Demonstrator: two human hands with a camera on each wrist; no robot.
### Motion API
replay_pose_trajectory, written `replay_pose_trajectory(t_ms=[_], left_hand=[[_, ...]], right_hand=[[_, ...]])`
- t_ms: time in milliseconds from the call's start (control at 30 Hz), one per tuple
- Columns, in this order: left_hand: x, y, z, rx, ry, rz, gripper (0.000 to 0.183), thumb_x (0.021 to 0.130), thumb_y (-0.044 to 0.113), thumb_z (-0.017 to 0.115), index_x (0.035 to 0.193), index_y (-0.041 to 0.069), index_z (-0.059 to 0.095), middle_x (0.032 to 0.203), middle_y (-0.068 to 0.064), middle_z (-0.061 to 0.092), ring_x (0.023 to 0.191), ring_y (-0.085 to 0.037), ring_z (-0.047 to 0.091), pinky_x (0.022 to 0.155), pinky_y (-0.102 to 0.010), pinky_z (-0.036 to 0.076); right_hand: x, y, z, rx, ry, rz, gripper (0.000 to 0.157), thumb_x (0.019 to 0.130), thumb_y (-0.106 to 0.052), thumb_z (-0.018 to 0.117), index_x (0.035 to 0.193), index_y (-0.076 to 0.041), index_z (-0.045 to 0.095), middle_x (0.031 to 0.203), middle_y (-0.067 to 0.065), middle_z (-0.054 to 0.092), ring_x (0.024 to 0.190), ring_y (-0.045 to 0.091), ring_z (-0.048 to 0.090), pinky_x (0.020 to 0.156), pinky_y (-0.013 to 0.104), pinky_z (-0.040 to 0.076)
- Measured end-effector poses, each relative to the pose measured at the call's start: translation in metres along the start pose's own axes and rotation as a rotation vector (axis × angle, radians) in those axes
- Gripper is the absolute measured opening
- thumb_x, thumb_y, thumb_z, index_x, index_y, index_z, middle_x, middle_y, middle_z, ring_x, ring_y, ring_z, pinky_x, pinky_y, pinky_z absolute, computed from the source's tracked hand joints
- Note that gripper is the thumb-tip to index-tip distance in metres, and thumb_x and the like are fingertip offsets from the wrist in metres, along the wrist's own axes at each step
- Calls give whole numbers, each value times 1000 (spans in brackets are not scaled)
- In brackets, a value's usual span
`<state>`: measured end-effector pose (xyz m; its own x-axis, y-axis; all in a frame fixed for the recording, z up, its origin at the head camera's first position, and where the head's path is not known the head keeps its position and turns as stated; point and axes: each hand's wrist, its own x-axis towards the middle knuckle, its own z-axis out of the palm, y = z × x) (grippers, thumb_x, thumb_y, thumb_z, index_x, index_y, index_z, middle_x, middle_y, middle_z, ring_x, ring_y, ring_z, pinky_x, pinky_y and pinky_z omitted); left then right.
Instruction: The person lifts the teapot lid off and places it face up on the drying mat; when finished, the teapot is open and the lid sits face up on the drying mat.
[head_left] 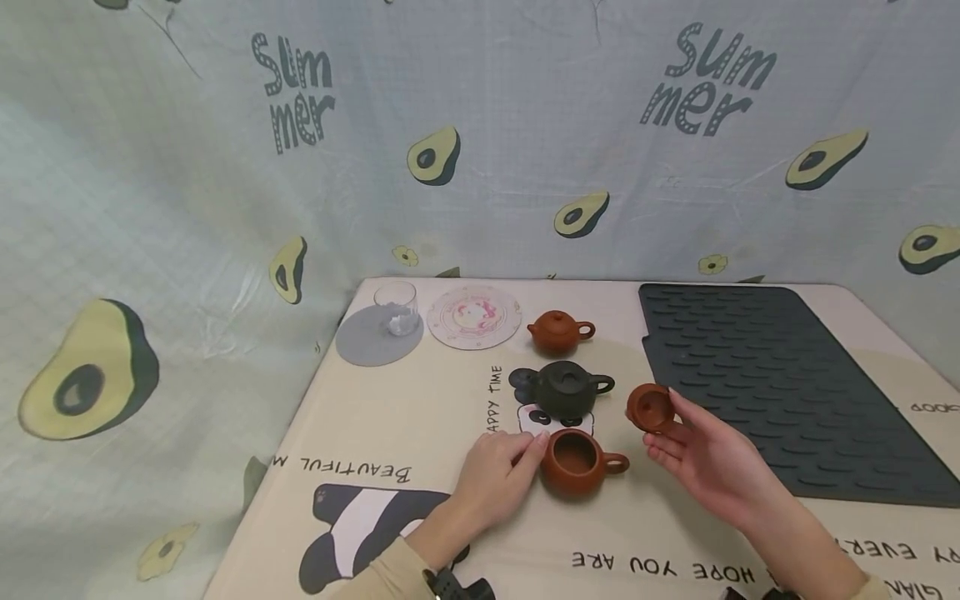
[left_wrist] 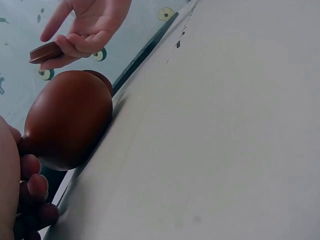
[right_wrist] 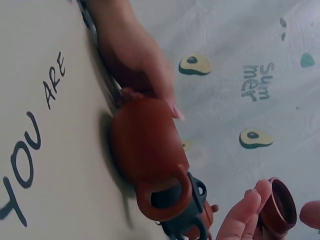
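A brown clay teapot [head_left: 573, 475] stands open-topped on the table, its dark inside showing and its handle to the right. My left hand [head_left: 501, 475] is at its left side, thumb and fingers pinching the spout, as the left wrist view shows around the pot's body [left_wrist: 70, 120]. To the right and raised above the table, my right hand [head_left: 712, 454] holds a small brown teapot lid [head_left: 651, 408] between fingers and thumb. The lid's hollow underside faces the head camera. Seen from the right wrist, the lid [right_wrist: 278, 209] is tilted on its edge.
Behind the open pot stand a dark lidded teapot [head_left: 564, 388] and a smaller brown lidded teapot [head_left: 557, 332]. A black ridged mat [head_left: 750, 383] covers the right side. Back left are a pink-patterned round plate [head_left: 457, 333], a grey round mat [head_left: 367, 342] and a clear glass [head_left: 396, 296].
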<state>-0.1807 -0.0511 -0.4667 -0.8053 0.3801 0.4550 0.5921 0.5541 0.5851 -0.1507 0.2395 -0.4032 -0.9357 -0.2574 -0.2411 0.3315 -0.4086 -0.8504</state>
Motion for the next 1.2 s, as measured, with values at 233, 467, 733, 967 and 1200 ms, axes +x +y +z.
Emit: replay_pose_trajectory(t_ms=[233, 467, 733, 967, 1200], left_hand=[[1, 1, 0, -10, -3, -21, 48, 109, 33, 47, 62, 22, 44, 54, 15, 32, 55, -6, 40, 60, -25, 32], [1, 2, -1, -25, -24, -49, 49, 111, 33, 41, 63, 23, 46, 53, 16, 35, 54, -4, 40, 63, -26, 34], [0, 0, -1, -86, -39, -66, 52, 110, 34, 44, 60, 23, 46, 51, 17, 32, 48, -2, 35, 53, -23, 27], [0, 0, -1, -110, -34, -70, 51, 109, 33, 47, 59, 24, 46, 50, 19, 32, 48, -1, 33, 50, -22, 24], [1, 0, -2, -113, -29, -63, 50, 110, 30, 46, 60, 22, 47, 50, 18, 31, 48, -2, 32, 49, -22, 23]], right_hand=[[0, -4, -4, -59, 76, -12, 32, 110, -32, 47, 137, -16, 38, 118, 1, 63, 105, 19, 58, 97, 33, 49], [-3, -3, -7, -42, 45, -44, 26, 110, -24, 50, 135, -19, 47, 119, 1, 67, 97, 17, 62, 90, 31, 52], [-4, -3, -7, -54, 29, -65, 22, 109, -19, 51, 131, -20, 54, 119, 2, 67, 92, 15, 60, 86, 30, 52], [-3, 0, -6, -39, 8, -63, 24, 109, -14, 51, 130, -20, 59, 121, 5, 66, 88, 15, 60, 84, 28, 52], [-3, 2, -3, -65, 15, -78, 23, 108, -12, 52, 128, -19, 61, 120, 4, 66, 88, 15, 61, 82, 28, 52]])
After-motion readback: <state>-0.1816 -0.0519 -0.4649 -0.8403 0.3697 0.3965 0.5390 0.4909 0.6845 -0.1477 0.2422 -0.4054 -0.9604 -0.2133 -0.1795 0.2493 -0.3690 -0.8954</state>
